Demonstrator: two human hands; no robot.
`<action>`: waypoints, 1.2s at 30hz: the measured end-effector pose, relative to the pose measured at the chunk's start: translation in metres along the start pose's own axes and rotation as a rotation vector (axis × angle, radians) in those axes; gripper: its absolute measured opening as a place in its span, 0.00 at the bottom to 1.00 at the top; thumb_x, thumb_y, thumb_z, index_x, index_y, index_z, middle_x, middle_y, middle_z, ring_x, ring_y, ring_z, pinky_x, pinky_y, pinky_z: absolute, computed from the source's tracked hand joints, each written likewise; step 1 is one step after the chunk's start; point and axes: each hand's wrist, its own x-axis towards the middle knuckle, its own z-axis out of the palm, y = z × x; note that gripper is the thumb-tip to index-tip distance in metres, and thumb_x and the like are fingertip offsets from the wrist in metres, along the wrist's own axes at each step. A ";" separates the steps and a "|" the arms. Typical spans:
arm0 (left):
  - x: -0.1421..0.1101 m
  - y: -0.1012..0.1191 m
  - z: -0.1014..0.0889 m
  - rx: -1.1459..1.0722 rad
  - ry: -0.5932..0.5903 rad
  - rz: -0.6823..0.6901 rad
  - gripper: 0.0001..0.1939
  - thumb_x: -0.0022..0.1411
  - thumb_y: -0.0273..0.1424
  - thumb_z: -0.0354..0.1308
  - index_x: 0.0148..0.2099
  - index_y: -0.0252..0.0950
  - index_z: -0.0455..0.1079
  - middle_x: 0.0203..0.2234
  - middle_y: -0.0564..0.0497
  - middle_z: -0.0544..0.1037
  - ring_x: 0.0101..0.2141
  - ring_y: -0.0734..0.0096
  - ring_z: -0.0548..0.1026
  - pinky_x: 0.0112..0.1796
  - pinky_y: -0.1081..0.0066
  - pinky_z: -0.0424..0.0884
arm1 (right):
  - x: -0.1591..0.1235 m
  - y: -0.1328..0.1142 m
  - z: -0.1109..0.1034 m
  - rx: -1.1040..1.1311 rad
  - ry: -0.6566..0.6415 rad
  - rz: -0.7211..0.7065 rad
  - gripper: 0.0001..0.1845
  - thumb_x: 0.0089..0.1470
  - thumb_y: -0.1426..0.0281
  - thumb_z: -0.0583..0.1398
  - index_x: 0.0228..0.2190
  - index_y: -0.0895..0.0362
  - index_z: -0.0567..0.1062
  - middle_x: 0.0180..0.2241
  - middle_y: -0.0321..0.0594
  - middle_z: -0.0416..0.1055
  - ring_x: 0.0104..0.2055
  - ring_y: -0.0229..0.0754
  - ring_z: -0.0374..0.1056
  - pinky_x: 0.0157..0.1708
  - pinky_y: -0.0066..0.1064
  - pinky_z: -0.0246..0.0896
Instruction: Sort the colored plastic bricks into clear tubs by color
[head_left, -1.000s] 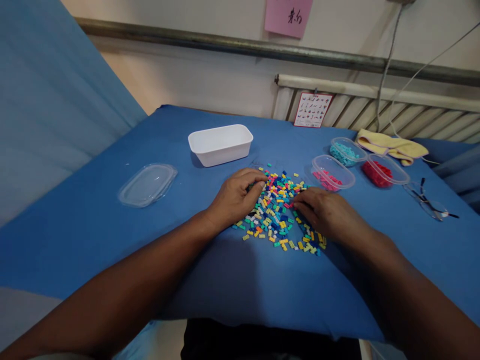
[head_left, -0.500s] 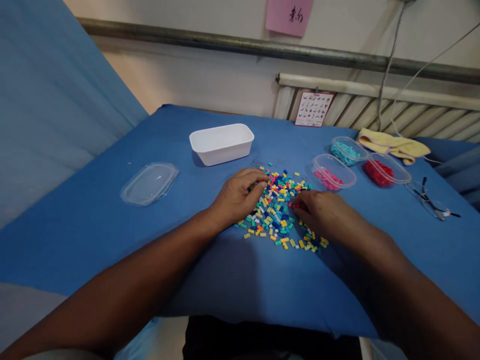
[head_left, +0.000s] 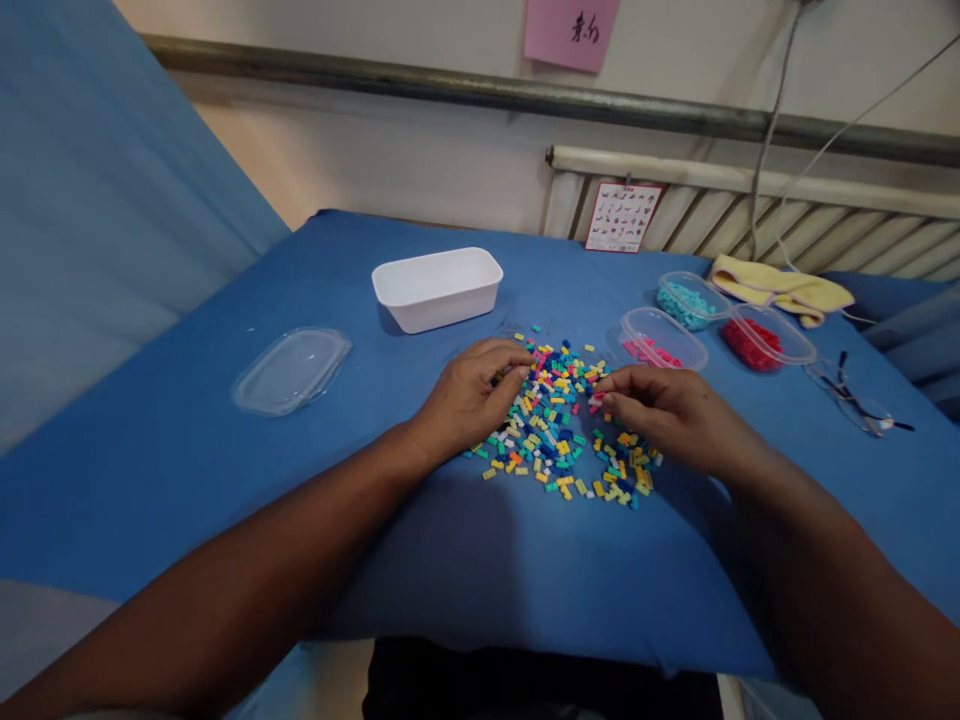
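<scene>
A heap of small coloured bricks point(head_left: 551, 420) lies on the blue cloth in front of me. My left hand point(head_left: 469, 395) rests on the heap's left side, fingers curled down onto the bricks. At the right side of the heap, my right hand point(head_left: 664, 410) is lifted a little, thumb and fingers pinched on a small pink brick point(head_left: 598, 401). Just beyond it stands a clear tub with pink bricks point(head_left: 663, 342).
A white rectangular tub point(head_left: 438, 288) stands behind the heap, a clear lid point(head_left: 291, 370) at the left. Clear tubs of teal bricks point(head_left: 688, 298) and red bricks point(head_left: 763, 338) sit far right, with a yellow cloth point(head_left: 780, 285) and spectacles point(head_left: 859, 400).
My right hand has pinched a pink brick out of the heap and lifted up and to the right. The left hand has hardly moved.
</scene>
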 end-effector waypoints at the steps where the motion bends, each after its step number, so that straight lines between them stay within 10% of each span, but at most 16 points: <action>1: 0.000 0.000 0.000 0.002 0.001 -0.001 0.10 0.75 0.31 0.59 0.52 0.40 0.81 0.50 0.46 0.85 0.52 0.61 0.82 0.59 0.55 0.77 | 0.001 0.000 -0.001 0.071 0.003 0.030 0.17 0.65 0.56 0.63 0.40 0.56 0.84 0.30 0.37 0.78 0.27 0.39 0.67 0.27 0.30 0.61; 6: 0.000 -0.002 -0.001 0.002 0.002 0.005 0.10 0.75 0.32 0.59 0.52 0.41 0.81 0.49 0.47 0.85 0.52 0.62 0.82 0.58 0.55 0.77 | 0.002 0.001 -0.014 0.120 0.309 0.021 0.18 0.61 0.54 0.68 0.42 0.55 0.85 0.28 0.38 0.78 0.26 0.39 0.67 0.26 0.31 0.63; 11: 0.000 -0.001 -0.001 0.010 -0.002 0.009 0.10 0.75 0.32 0.59 0.52 0.40 0.81 0.48 0.46 0.85 0.51 0.62 0.82 0.56 0.56 0.78 | 0.002 0.028 -0.042 -0.326 0.783 -0.125 0.15 0.65 0.59 0.65 0.47 0.53 0.86 0.40 0.44 0.85 0.37 0.48 0.78 0.41 0.42 0.74; 30: 0.003 -0.006 -0.011 0.068 0.031 -0.093 0.09 0.74 0.33 0.60 0.49 0.40 0.82 0.47 0.47 0.85 0.50 0.63 0.82 0.57 0.57 0.77 | 0.010 0.062 -0.049 -0.676 0.719 -0.203 0.17 0.68 0.65 0.61 0.51 0.55 0.86 0.48 0.50 0.86 0.48 0.57 0.81 0.50 0.49 0.75; 36: 0.002 -0.013 -0.004 0.094 0.013 -0.015 0.09 0.74 0.31 0.59 0.48 0.38 0.82 0.44 0.47 0.85 0.48 0.62 0.82 0.54 0.57 0.78 | 0.011 0.041 -0.021 -0.684 0.598 -0.363 0.16 0.73 0.67 0.58 0.49 0.55 0.85 0.47 0.49 0.85 0.49 0.54 0.81 0.51 0.45 0.74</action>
